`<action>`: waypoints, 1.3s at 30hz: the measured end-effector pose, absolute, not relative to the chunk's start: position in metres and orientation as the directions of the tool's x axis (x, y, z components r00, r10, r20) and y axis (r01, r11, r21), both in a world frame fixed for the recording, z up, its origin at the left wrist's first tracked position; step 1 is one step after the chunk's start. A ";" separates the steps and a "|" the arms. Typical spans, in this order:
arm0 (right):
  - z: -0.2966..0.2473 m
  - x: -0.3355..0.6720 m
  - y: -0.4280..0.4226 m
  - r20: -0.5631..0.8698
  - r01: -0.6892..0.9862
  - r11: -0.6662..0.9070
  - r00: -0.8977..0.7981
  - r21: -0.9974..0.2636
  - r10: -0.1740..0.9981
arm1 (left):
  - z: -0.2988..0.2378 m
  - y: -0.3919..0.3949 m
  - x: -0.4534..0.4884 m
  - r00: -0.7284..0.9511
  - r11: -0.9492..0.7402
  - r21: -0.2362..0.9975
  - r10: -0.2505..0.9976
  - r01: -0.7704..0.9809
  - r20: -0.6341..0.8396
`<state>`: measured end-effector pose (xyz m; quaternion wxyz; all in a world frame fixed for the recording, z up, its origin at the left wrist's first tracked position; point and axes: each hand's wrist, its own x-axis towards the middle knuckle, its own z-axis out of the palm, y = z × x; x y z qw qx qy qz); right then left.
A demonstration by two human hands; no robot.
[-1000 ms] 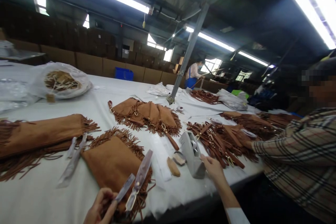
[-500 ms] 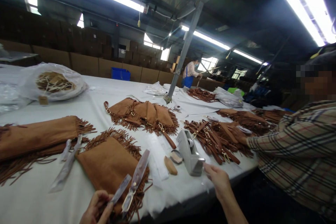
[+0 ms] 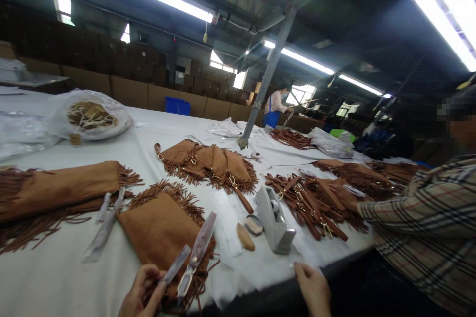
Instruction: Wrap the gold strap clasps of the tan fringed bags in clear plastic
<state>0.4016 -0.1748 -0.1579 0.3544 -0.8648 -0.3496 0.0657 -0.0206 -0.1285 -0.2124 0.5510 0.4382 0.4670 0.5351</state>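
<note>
Between the thumb and fingers of my left hand (image 3: 143, 291) is a strap wrapped in clear plastic (image 3: 203, 240), its gold clasp showing near the bottom. It lies over a brown suede fringed bag (image 3: 163, 228). My right hand (image 3: 312, 285) is closed in a pinch just below the grey tape dispenser (image 3: 275, 223), apart from it. A small, faint piece of clear tape (image 3: 292, 265) shows at its fingertips. Left of the bag rest more plastic-wrapped straps (image 3: 106, 230).
Several fringed bags (image 3: 211, 161) and a pile of brown straps with gold clasps (image 3: 301, 198) lie on the white table (image 3: 141, 143). A post (image 3: 266, 79) rises at the table's middle. At right, a person in a plaid shirt (image 3: 427, 213) reaches over fringed pieces.
My right hand has moved down from the dispenser's cutting edge, a bit of tape at its fingertips. My left hand keeps hold of the wrapped strap. The view has shifted slightly.
</note>
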 end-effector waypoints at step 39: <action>-0.164 0.104 -0.101 -0.175 0.164 -0.171 -0.006 -0.971 0.985 | -0.179 -0.127 -0.035 0.088 -0.151 0.988 0.985 0.037 0.147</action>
